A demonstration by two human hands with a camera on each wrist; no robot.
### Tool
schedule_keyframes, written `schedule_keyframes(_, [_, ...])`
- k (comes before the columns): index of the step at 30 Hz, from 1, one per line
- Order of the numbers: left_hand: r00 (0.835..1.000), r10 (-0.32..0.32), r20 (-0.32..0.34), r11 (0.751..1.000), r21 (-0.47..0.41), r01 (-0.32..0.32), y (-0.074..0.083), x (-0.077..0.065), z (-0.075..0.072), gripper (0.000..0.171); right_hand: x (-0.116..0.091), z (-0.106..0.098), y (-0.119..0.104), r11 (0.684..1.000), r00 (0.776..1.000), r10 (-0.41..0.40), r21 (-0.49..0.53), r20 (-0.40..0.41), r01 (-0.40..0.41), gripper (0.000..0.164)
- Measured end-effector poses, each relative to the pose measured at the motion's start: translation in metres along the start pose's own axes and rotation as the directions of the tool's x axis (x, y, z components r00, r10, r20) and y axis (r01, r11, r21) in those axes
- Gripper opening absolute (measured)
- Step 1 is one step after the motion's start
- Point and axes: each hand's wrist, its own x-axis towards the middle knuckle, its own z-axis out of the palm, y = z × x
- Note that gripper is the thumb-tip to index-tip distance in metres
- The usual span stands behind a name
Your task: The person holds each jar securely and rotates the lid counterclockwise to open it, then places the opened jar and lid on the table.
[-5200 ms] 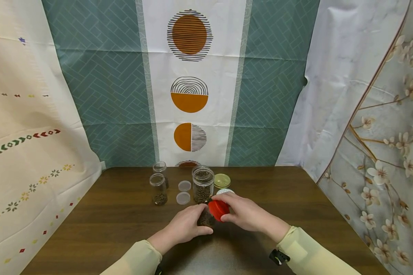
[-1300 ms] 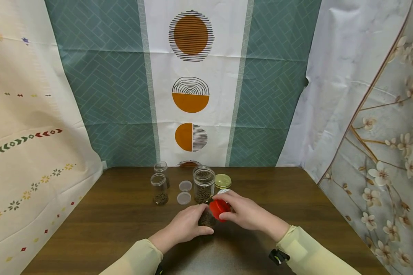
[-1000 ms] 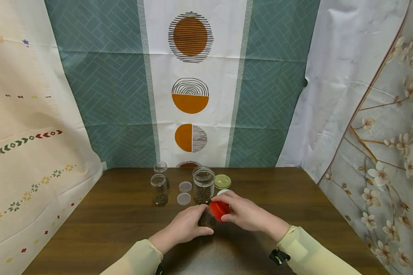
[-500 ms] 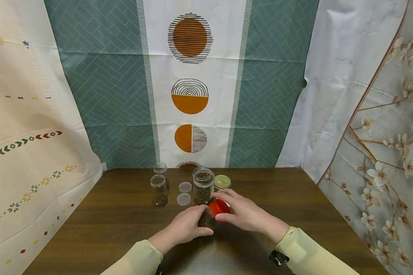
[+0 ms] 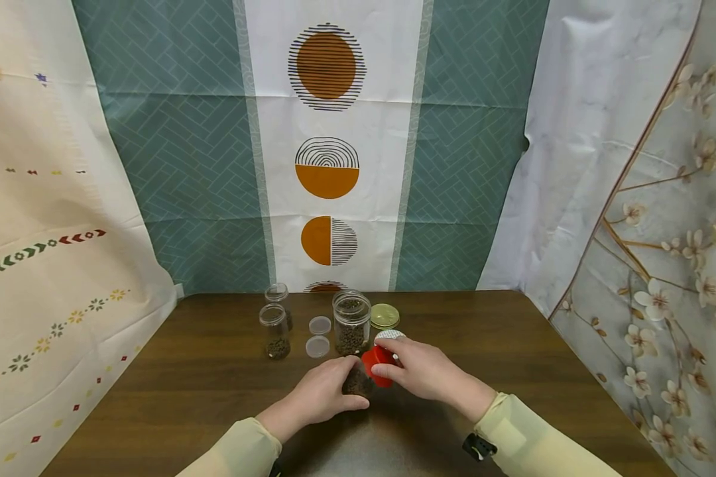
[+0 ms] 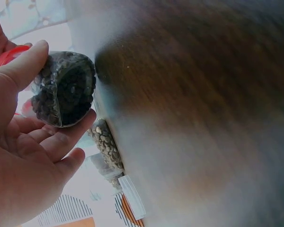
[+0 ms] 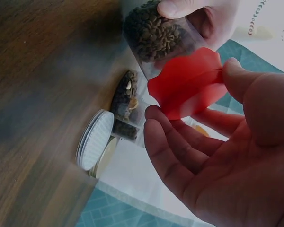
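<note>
My left hand (image 5: 319, 394) curls round a clear jar (image 7: 154, 35) of brown pellets, thumb and fingers on opposite sides. Its base is down by the tabletop in the left wrist view, where the dark pellets show through the wall. Over the jar's mouth sits a red lid (image 7: 184, 85) with a scalloped edge. My right hand (image 5: 423, 368) holds that lid between thumb and fingertips, the other fingers bent below it in the right wrist view. Part of the jar is hidden behind the left hand in the head view.
A wide clear jar (image 5: 351, 334) of pellets stands just beyond my hands. Two slimmer jars (image 5: 274, 334) are to its left, with two translucent lids (image 5: 318, 346) between. Gold lids (image 5: 384, 316) and a white-topped lid (image 7: 98, 139) lie to the right on the wooden table (image 5: 215, 397).
The right fingers have shifted round the red lid, the thumb now lying across its near side. The lid has turned slightly. My left hand has stayed on the jar.
</note>
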Motion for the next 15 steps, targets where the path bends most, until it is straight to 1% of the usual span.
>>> schedule_keyframes(3, [1.000, 0.003, -0.003, 1.000, 0.004, -0.003, 0.0004, 0.0001, 0.0002, 0.057, -0.0006, -0.0015, 0.0006, 1.000, 1.000, -0.025, 0.011, 0.015, 0.025, 0.057])
schedule_keyframes(8, [1.000, 0.003, -0.005, 1.000, 0.018, -0.003, 0.0014, -0.0005, 0.0009, 0.064, -0.0021, -0.0022, 0.0033, 0.997, 0.997, -0.080, 0.011, 0.008, 0.080, 0.057])
schedule_keyframes(11, [1.000, 0.004, -0.009, 1.000, 0.026, -0.003, 0.0016, -0.0005, 0.0013, 0.067, -0.0031, -0.0020, 0.0051, 0.995, 0.995, -0.097, 0.021, 0.006, 0.097, 0.057])
schedule_keyframes(15, [1.000, 0.011, -0.014, 1.000, 0.030, -0.010, 0.0018, -0.0003, 0.0016, 0.064, -0.0043, -0.0012, 0.0063, 0.993, 0.994, -0.109, 0.035, 0.004, 0.109, 0.057])
